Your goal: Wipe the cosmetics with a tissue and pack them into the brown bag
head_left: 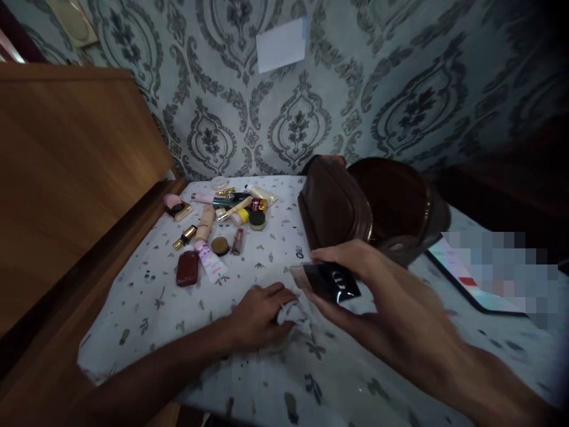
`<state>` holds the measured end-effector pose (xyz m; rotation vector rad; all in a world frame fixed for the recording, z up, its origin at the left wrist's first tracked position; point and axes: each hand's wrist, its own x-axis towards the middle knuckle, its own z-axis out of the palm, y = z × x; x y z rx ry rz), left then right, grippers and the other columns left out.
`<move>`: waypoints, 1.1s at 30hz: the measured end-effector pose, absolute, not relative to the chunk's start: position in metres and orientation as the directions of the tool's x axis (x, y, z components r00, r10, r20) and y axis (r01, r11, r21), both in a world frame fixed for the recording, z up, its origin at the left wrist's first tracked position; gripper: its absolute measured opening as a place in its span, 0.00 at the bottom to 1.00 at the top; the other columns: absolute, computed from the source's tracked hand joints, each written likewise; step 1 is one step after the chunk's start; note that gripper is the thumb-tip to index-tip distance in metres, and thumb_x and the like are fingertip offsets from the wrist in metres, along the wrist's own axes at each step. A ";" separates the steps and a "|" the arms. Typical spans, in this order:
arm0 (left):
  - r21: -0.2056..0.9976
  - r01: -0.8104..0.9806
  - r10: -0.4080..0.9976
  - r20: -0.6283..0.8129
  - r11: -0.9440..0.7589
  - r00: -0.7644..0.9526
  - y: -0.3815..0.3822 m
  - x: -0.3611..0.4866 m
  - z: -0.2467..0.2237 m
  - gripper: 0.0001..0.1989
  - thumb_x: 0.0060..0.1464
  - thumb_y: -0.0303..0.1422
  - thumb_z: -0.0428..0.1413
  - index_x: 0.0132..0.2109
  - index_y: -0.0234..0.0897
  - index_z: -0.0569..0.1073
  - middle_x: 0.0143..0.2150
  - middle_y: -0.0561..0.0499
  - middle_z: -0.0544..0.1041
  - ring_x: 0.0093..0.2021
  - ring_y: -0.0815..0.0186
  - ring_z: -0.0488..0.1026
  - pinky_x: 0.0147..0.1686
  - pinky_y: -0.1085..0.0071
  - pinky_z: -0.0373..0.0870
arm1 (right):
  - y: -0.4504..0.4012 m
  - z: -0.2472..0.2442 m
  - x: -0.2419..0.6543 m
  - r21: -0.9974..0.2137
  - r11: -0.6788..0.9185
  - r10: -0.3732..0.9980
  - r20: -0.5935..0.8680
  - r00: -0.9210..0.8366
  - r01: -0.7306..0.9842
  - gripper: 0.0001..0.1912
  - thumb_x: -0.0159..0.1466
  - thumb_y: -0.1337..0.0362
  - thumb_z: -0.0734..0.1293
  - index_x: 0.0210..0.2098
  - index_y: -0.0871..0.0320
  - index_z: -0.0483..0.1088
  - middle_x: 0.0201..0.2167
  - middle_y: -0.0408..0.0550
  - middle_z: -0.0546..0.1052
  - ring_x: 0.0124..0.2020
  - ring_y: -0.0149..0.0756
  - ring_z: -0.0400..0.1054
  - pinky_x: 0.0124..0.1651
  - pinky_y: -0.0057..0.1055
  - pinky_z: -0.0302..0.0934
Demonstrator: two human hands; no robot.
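Observation:
My right hand [391, 296] is closed around a flat, glossy black cosmetic case [331, 281] with a clear, brownish end. Thumb and fingers grip its sides above the table. My left hand [262, 314] rests low over the tablecloth, its fingers closed on a crumpled white wipe [296, 313]. Beyond the case stands a brown makeup bag [333, 201], its zipped lid open. To the left lie several cosmetics, among them a dark red case [187, 268], a pink and white tube [211, 261], a round olive jar [220, 245] and a lip gloss tube [237, 241].
A patterned white cloth [160, 332] covers the table, which meets a papered wall [297, 118]. A wooden panel [75, 178] borders the left side. At right, a lit tablet [471, 279] lies partly blurred out. A white card [281, 45] is on the wall.

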<state>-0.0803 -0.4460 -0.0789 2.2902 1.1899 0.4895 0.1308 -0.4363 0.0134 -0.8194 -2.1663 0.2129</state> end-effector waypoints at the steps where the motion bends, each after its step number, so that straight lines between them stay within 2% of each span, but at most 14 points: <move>1: 0.572 0.652 0.824 0.075 -0.497 0.561 -0.445 -0.080 -0.078 0.18 0.54 0.31 0.58 0.53 0.38 0.72 0.45 0.46 0.77 0.46 0.57 0.76 0.46 0.65 0.72 | -0.429 0.005 0.130 -0.398 0.753 0.638 0.639 -0.430 0.524 0.15 0.66 0.60 0.67 0.51 0.49 0.64 0.39 0.46 0.76 0.36 0.38 0.73 0.37 0.32 0.70; 3: 0.571 0.651 0.821 0.074 -0.500 0.566 -0.444 -0.081 -0.077 0.18 0.54 0.30 0.57 0.53 0.37 0.71 0.46 0.45 0.77 0.48 0.56 0.76 0.47 0.64 0.71 | -0.417 -0.016 0.130 -0.427 0.689 0.691 0.631 -0.353 0.586 0.14 0.66 0.59 0.66 0.50 0.52 0.64 0.40 0.48 0.77 0.37 0.40 0.74 0.40 0.34 0.71; 8: 0.679 0.543 0.825 0.168 -0.494 0.540 -0.444 -0.083 -0.076 0.22 0.54 0.27 0.54 0.56 0.38 0.69 0.52 0.44 0.77 0.53 0.57 0.74 0.54 0.63 0.70 | -0.405 -0.057 0.132 -0.501 0.591 0.779 0.557 -0.288 0.632 0.14 0.66 0.57 0.64 0.50 0.54 0.65 0.41 0.51 0.78 0.40 0.43 0.76 0.44 0.37 0.71; 11: 0.732 0.488 0.844 0.224 -0.476 0.488 -0.443 -0.084 -0.073 0.24 0.52 0.26 0.53 0.57 0.38 0.68 0.54 0.44 0.76 0.54 0.58 0.73 0.56 0.63 0.69 | -0.403 -0.064 0.132 -0.509 0.578 0.791 0.541 -0.285 0.638 0.18 0.67 0.55 0.63 0.54 0.53 0.65 0.46 0.52 0.79 0.43 0.44 0.77 0.46 0.38 0.72; 14: 0.798 0.437 0.889 0.255 -0.416 0.381 -0.440 -0.087 -0.064 0.23 0.50 0.24 0.52 0.54 0.37 0.70 0.50 0.46 0.78 0.50 0.59 0.75 0.52 0.65 0.70 | -0.400 -0.063 0.129 -0.495 0.612 0.771 0.547 -0.327 0.617 0.24 0.68 0.55 0.62 0.61 0.53 0.62 0.51 0.54 0.77 0.46 0.45 0.77 0.48 0.39 0.72; 17: 0.827 0.434 0.929 0.267 -0.357 0.256 -0.428 -0.098 -0.049 0.21 0.50 0.24 0.51 0.51 0.37 0.72 0.45 0.48 0.78 0.45 0.61 0.75 0.46 0.68 0.71 | -0.396 -0.065 0.127 -0.475 0.645 0.749 0.549 -0.372 0.598 0.27 0.68 0.55 0.61 0.65 0.53 0.60 0.52 0.53 0.78 0.48 0.45 0.77 0.49 0.39 0.72; 19: 0.805 0.472 0.933 0.305 -0.360 0.191 -0.414 -0.114 -0.037 0.19 0.50 0.25 0.50 0.50 0.36 0.73 0.44 0.49 0.78 0.43 0.61 0.75 0.45 0.68 0.70 | -0.395 -0.068 0.126 -0.464 0.641 0.753 0.534 -0.384 0.612 0.29 0.68 0.55 0.62 0.67 0.53 0.58 0.52 0.53 0.78 0.47 0.45 0.77 0.49 0.39 0.73; 22: 0.742 0.556 0.918 0.382 -0.374 0.107 -0.381 -0.148 -0.024 0.18 0.51 0.25 0.50 0.49 0.36 0.74 0.46 0.48 0.78 0.45 0.61 0.74 0.47 0.68 0.70 | -0.396 -0.075 0.126 -0.452 0.621 0.769 0.506 -0.390 0.640 0.32 0.69 0.55 0.62 0.69 0.53 0.53 0.51 0.54 0.77 0.44 0.45 0.77 0.45 0.39 0.74; 25: 0.657 0.721 0.922 0.382 -0.222 -0.064 -0.338 -0.191 -0.018 0.16 0.50 0.24 0.51 0.46 0.35 0.74 0.40 0.51 0.78 0.40 0.63 0.73 0.43 0.71 0.70 | -0.400 -0.078 0.128 -0.446 0.610 0.777 0.497 -0.385 0.655 0.32 0.69 0.56 0.60 0.70 0.52 0.51 0.50 0.54 0.78 0.42 0.44 0.78 0.42 0.38 0.75; 29: 0.625 0.778 0.896 0.375 -0.058 -0.235 -0.283 -0.249 -0.019 0.14 0.51 0.22 0.49 0.44 0.29 0.73 0.40 0.47 0.77 0.41 0.63 0.73 0.43 0.71 0.68 | -0.405 -0.083 0.130 -0.479 0.593 0.790 0.502 -0.352 0.647 0.33 0.70 0.57 0.60 0.71 0.53 0.46 0.52 0.56 0.77 0.42 0.43 0.79 0.42 0.36 0.75; 33: 0.577 0.809 0.870 0.336 0.112 -0.360 -0.248 -0.293 -0.022 0.12 0.54 0.22 0.50 0.45 0.28 0.73 0.41 0.44 0.78 0.43 0.59 0.74 0.44 0.66 0.69 | -0.408 -0.099 0.129 -0.548 0.550 0.813 0.524 -0.254 0.630 0.36 0.70 0.55 0.60 0.72 0.57 0.42 0.52 0.60 0.77 0.45 0.44 0.78 0.42 0.35 0.75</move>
